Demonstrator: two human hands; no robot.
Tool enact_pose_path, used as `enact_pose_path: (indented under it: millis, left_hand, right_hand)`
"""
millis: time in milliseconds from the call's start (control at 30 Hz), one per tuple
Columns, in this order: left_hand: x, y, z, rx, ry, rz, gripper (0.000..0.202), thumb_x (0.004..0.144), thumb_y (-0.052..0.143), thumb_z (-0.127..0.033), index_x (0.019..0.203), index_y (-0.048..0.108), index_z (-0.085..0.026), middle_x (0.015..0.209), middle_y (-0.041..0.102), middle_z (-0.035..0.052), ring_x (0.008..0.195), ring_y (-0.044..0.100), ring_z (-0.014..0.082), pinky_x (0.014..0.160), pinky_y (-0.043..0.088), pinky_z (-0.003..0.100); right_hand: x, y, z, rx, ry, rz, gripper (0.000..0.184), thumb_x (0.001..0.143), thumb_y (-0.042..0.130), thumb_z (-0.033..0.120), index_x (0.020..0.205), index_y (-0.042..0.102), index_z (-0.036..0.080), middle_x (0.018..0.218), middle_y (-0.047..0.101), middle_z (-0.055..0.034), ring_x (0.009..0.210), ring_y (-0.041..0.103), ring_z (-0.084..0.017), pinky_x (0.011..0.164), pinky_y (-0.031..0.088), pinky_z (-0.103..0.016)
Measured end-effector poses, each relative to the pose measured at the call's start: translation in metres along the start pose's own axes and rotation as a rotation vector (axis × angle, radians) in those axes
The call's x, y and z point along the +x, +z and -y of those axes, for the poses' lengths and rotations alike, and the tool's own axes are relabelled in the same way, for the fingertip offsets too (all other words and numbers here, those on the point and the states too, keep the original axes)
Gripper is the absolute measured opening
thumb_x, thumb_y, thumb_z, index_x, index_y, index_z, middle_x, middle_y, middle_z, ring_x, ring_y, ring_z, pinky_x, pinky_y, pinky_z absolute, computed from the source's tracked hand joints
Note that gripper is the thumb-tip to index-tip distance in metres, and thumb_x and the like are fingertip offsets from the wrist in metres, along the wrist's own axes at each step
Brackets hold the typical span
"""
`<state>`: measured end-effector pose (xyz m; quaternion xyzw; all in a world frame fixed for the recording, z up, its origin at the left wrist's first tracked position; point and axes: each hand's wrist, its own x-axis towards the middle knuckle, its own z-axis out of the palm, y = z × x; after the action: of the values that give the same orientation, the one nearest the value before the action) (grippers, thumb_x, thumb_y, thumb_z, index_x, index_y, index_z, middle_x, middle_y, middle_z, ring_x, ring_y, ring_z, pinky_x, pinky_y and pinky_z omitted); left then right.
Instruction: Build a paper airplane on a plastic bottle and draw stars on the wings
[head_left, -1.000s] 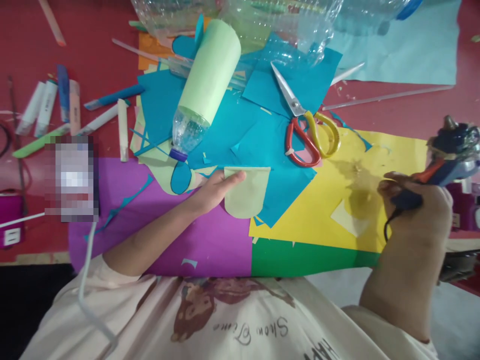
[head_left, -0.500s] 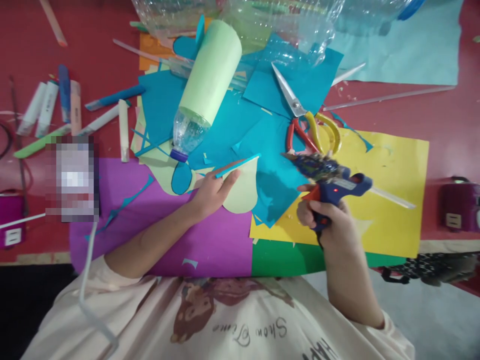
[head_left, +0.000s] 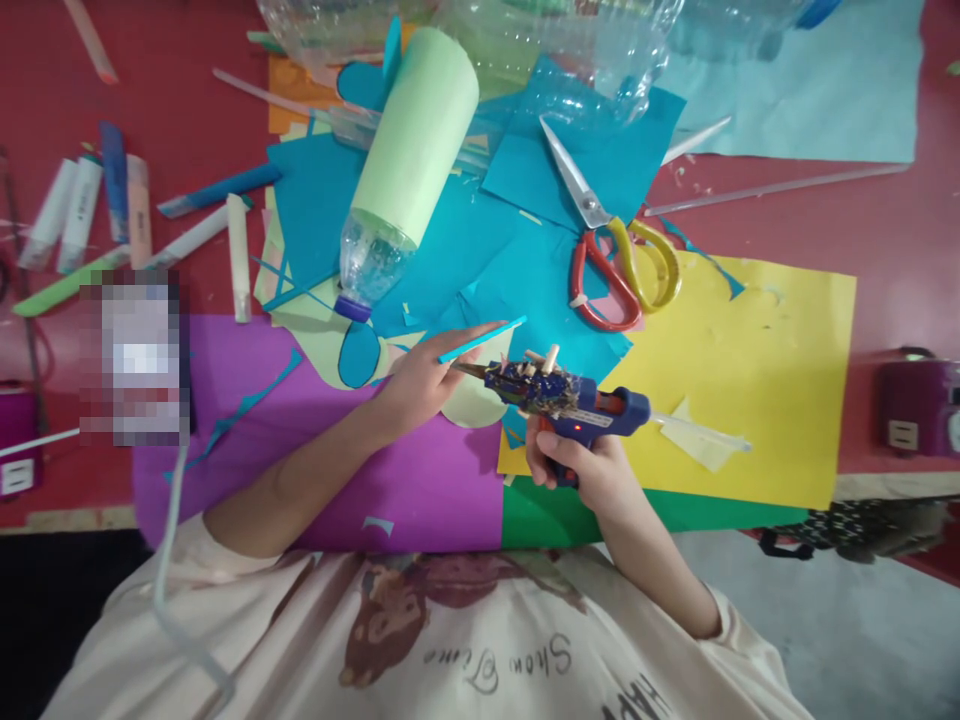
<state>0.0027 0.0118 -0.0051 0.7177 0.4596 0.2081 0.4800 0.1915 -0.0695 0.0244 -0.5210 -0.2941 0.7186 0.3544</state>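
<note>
The left hand [head_left: 416, 388], angled toward two o'clock, pinches the cutout [head_left: 476, 408], fingers [head_left: 463, 336] nearly closed; one slip could let the nozzle [head_left: 471, 371] burn them. At the cutout's three o'clock sits the glue gun [head_left: 562, 388], wrapped by the right hand [head_left: 581, 460], angled toward ten.
</note>
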Motion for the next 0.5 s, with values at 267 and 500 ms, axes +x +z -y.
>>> enact_pose_path:
  millis: [267,500]
  left_hand:
    - [-0.0002,-0.0009,-0.0016,-0.016,0.017,0.021,0.047,0.097,0.033,-0.05,0.127,0.059,-0.026,0.133,0.059,0.0021,0.123,0.055,0.0222,0.102,0.043,0.028]
    - [0.0003,-0.0013,-0.0023,-0.03,0.002,0.031,0.049,0.095,0.034,-0.053,0.127,0.059,-0.024,0.131,0.06,0.0038,0.123,0.054,0.0236,0.103,0.043,0.03]
  right_hand:
    - [0.0016,0.0003,-0.0048,0.023,-0.081,0.022,0.028,0.072,0.069,0.045,0.07,0.066,0.017,0.059,0.067,-0.0036,0.042,0.057,-0.013,0.04,0.042,-0.024]
    - [0.0011,0.0022,-0.0062,-0.019,-0.07,-0.029,0.028,0.072,0.069,0.045,0.072,0.063,0.018,0.05,0.062,-0.0007,0.042,0.056,-0.013,0.043,0.041,-0.024]
